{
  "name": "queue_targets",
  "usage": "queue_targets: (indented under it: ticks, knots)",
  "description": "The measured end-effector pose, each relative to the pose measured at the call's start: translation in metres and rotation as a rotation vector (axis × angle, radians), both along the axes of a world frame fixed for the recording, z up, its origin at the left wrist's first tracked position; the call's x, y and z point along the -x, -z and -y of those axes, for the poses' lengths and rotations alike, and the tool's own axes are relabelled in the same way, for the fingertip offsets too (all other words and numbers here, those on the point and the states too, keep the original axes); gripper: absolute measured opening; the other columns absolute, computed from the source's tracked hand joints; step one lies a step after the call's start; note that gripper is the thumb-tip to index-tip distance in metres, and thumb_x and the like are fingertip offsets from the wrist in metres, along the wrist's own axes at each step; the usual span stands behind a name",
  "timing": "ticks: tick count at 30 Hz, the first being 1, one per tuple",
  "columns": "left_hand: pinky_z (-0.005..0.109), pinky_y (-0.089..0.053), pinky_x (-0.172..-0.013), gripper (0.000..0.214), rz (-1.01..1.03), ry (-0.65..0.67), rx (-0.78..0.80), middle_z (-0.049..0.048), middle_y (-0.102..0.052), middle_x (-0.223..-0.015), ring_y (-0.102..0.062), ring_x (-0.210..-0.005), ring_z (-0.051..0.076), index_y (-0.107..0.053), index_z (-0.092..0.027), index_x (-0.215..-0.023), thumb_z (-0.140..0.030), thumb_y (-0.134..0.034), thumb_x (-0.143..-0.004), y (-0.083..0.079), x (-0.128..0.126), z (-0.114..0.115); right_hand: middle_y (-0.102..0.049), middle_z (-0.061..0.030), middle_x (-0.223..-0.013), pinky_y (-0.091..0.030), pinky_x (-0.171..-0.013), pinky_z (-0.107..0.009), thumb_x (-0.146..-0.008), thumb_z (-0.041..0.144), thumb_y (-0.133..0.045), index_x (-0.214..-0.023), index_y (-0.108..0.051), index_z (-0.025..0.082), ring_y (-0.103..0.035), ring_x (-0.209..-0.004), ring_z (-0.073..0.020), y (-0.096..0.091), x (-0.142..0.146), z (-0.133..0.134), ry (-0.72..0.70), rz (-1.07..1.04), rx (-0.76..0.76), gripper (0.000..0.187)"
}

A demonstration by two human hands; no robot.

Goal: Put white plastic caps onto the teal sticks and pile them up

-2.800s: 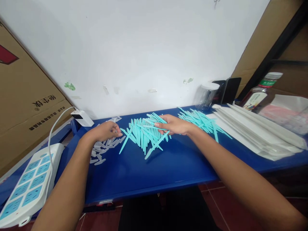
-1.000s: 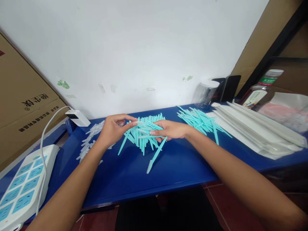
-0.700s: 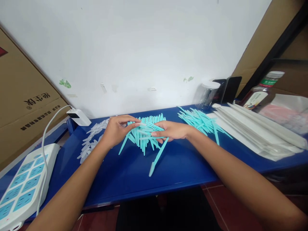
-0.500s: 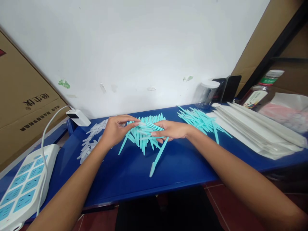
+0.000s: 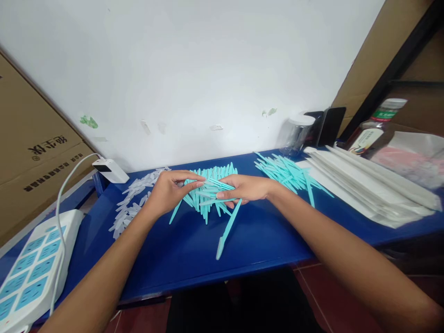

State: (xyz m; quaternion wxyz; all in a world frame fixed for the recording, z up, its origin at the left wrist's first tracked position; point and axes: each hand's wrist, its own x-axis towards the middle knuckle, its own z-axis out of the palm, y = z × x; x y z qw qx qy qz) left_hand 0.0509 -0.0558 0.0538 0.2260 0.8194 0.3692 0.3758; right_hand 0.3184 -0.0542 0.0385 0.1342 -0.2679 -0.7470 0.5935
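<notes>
My right hand (image 5: 244,188) holds a bundle of turquoise plastic sticks (image 5: 212,188) above a pile of the same sticks (image 5: 203,201) on the blue table (image 5: 194,249). One long stick (image 5: 227,229) hangs down from that hand toward the table's front. My left hand (image 5: 169,190) pinches a small clear cap at the tip of one stick in the bundle. A heap of clear caps (image 5: 133,201) lies just left of my left hand.
A second pile of turquoise sticks (image 5: 289,173) lies at the right, beside a stack of white packets (image 5: 367,182). A clear jar (image 5: 294,136), a phone (image 5: 329,126) and a bottle (image 5: 373,129) stand behind. A white power strip (image 5: 31,268) and a charger (image 5: 109,170) sit left.
My left hand moved from the clear caps over to the bundle in my right hand. The long stick now hangs lower toward the table's front.
</notes>
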Motion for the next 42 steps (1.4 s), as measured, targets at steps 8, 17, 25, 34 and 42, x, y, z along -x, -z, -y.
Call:
queue_targets:
  ticks: [8, 17, 25, 34, 42]
  knots:
    - [0.027, -0.05, -0.065, 0.023, 0.069, -0.101, 0.038, 0.006, -0.08, -0.09, -0.069, -0.072, 0.017, -0.079, -0.019, -0.092, -0.039, -0.084, -0.083, 0.007, -0.006, 0.001, -0.062, 0.0002, -0.075, -0.033, -0.045, -0.017, -0.093, 0.057, -0.07, -0.092, -0.058, 0.018, -0.052, -0.063, -0.0101, 0.003, 0.0, -0.002, 0.015, -0.014, 0.024, 0.04]
    - [0.028, -0.026, -0.046, 0.024, 0.107, -0.25, 0.001, -0.0012, -0.06, -0.055, -0.036, -0.046, 0.009, -0.083, -0.018, -0.089, -0.041, -0.085, -0.08, 0.01, -0.013, 0.005, -0.063, 0.0007, -0.075, -0.033, -0.045, -0.017, -0.093, 0.057, -0.069, -0.091, -0.057, 0.019, -0.049, -0.06, -0.0093, 0.002, -0.001, -0.002, 0.048, -0.019, 0.008, 0.04]
    - [0.029, -0.047, -0.059, 0.016, 0.246, -0.093, 0.031, 0.0092, -0.08, -0.095, -0.068, -0.076, 0.02, -0.085, -0.021, -0.085, -0.036, -0.085, -0.081, 0.015, -0.019, 0.007, -0.062, 0.0011, -0.074, -0.034, -0.045, -0.017, -0.093, 0.059, -0.069, -0.093, -0.056, 0.019, -0.05, -0.06, -0.0096, 0.003, 0.001, -0.001, 0.063, 0.002, 0.001, 0.041]
    - [0.028, -0.046, -0.055, 0.015, 0.237, -0.086, 0.063, 0.0098, -0.075, -0.107, -0.064, -0.074, 0.016, -0.085, -0.022, -0.087, -0.037, -0.083, -0.082, 0.014, -0.022, 0.012, -0.061, 0.0025, -0.072, -0.033, -0.044, -0.017, -0.092, 0.061, -0.069, -0.095, -0.055, 0.02, -0.048, -0.058, -0.0095, 0.0, -0.001, 0.0, 0.086, -0.002, -0.019, 0.043]
    - [0.021, -0.023, -0.037, 0.027, 0.719, -0.31, 0.335, -0.0058, -0.038, -0.05, -0.031, -0.041, 0.006, -0.071, -0.017, -0.069, -0.04, -0.079, -0.081, 0.003, -0.016, 0.001, -0.063, 0.0006, -0.076, -0.035, -0.048, -0.018, -0.091, 0.061, -0.069, -0.09, -0.054, 0.02, -0.048, -0.063, -0.0102, 0.001, -0.002, -0.002, 0.103, 0.016, -0.026, 0.044]
